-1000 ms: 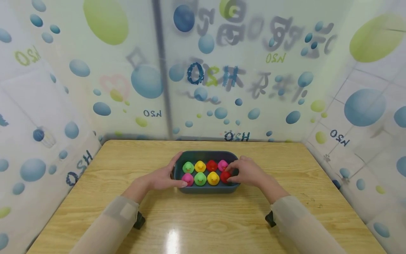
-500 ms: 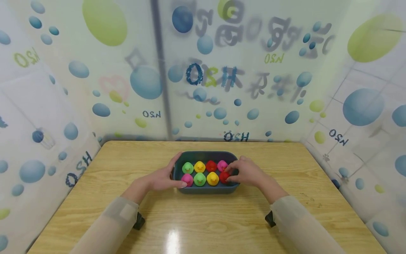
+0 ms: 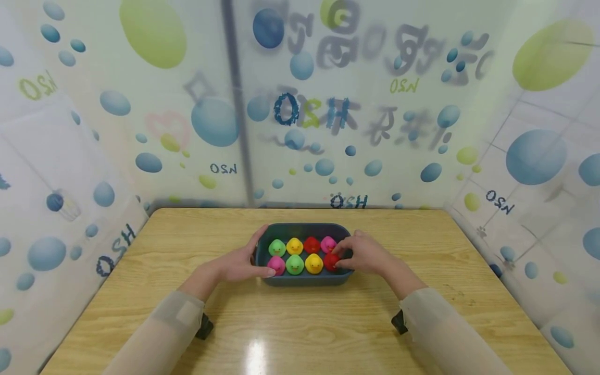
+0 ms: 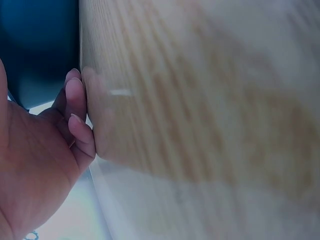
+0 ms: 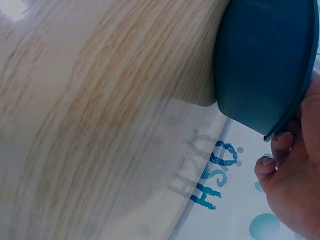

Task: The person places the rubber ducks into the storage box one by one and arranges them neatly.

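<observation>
A dark blue-green plastic bin (image 3: 307,280) sits on the table, holding two rows of rubber ducks in green, yellow, red and pink. My left hand (image 3: 236,263) grips its left end, thumb across the front rim by a pink duck (image 3: 277,264). In the left wrist view, the curled fingers (image 4: 76,97) lie low against the tabletop beside the bin wall. At the right end, my right hand (image 3: 370,254) reaches over the rim and pinches the front red duck (image 3: 331,261) with thumb and forefinger. The right wrist view shows its other fingers (image 5: 282,142) bent outside the rim, the duck hidden there.
The wooden table (image 3: 300,323) extends around the bin, with a wall (image 3: 300,172) printed with bubbles and letters behind it. Similar patterned panels rise on both sides. A small black device (image 3: 204,327) is strapped at each wrist.
</observation>
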Tool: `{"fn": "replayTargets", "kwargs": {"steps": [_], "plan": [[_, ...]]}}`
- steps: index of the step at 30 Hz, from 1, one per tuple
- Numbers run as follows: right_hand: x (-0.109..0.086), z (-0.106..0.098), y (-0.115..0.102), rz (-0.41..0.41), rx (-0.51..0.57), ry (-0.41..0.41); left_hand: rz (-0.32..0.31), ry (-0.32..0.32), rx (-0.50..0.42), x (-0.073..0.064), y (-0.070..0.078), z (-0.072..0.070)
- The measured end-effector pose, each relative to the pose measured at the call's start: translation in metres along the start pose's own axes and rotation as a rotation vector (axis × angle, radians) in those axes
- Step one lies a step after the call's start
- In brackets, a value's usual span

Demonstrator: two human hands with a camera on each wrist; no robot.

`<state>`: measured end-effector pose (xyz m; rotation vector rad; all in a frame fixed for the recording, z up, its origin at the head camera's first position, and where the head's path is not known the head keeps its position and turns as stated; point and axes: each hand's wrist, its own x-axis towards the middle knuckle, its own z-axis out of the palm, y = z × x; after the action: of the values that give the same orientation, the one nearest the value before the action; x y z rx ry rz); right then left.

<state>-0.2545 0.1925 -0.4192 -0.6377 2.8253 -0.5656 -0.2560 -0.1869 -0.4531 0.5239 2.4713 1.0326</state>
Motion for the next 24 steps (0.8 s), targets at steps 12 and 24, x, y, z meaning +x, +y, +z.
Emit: {"fn": "replayTargets", "kwargs": {"steps": [12,24], "plan": [[-0.004,0.002,0.007,-0.049,0.055,0.023,0.007,0.001,0.015,0.003,-0.003,0.002],[-0.043,-0.019,0.018,-0.071,0.145,0.238,0.034,0.099,0.074,-0.008,-0.003,-0.005]]}}
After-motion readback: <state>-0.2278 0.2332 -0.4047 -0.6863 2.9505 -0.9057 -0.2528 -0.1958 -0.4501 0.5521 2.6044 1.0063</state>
